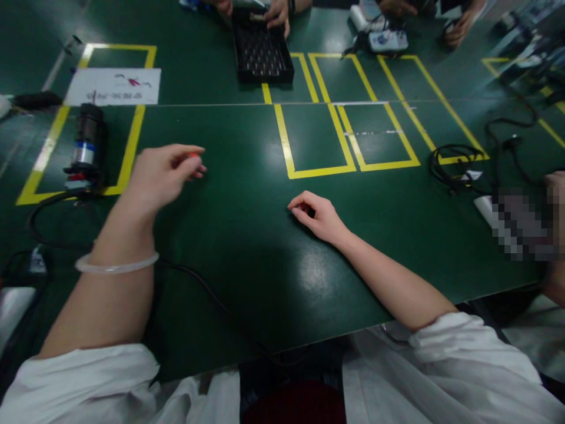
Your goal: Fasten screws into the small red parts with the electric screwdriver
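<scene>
My left hand (165, 171) is raised over the green table, its fingers curled together. A small orange-red piece (193, 155) shows between the thumb and fingers; its kind is too small to tell. My right hand (318, 215) rests on the table near the middle, thumb and fingertips pinched together. Whether anything tiny is between them I cannot make out. Left of my left hand stands a black cylindrical device (87, 141) with a blue and silver band, inside a yellow-taped rectangle. A black cable runs from it toward the table's front edge.
Across the green table (233, 235), a person's hands (278, 15) work at a black tray (263, 50) of small parts. A white paper sign (115, 86) lies at the left. A coiled black cable (457, 165) lies at the right, near another person's arm.
</scene>
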The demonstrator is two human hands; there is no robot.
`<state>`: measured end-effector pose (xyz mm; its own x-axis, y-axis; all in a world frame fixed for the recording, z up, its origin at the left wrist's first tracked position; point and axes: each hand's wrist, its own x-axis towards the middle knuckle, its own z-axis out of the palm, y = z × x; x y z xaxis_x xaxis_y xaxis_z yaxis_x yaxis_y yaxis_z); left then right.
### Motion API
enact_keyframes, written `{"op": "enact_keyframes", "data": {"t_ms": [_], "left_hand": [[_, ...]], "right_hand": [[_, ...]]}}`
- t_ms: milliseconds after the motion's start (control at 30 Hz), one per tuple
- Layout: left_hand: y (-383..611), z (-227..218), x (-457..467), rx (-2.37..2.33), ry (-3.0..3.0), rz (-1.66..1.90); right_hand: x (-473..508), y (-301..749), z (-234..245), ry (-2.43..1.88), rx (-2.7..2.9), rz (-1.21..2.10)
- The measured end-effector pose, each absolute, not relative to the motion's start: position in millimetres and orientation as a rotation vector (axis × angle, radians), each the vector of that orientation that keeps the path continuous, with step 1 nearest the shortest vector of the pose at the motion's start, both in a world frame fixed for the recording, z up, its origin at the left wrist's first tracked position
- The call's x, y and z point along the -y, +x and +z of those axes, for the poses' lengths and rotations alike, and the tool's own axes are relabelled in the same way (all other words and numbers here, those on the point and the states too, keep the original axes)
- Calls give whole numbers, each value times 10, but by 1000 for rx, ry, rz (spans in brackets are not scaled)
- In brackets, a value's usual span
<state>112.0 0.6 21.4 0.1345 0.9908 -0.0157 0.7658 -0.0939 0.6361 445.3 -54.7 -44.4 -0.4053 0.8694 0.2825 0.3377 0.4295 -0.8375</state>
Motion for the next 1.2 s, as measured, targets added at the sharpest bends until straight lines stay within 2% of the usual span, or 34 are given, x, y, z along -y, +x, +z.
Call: {"op": "enact_keyframes", "data": {"t_ms": [133,300,500,800,1200], "left_hand": [[1836,85,189,-1142,1789,458],[2107,-49,403,-916,1757,302],[2160,-70,448,-868,1714,320],[2189,-124,441,-949,1421,450],[2246,-127,457,-946,1474,486]], "right_hand": [[557,4440,-449,-987,1926,1000],[562,4431,-474,-866,1952,1104],[575,4422,-420,-835,2046,1074],[593,4426,-423,-921,1885,1117],[574,4441,-473,-919,1903,1061]]}}
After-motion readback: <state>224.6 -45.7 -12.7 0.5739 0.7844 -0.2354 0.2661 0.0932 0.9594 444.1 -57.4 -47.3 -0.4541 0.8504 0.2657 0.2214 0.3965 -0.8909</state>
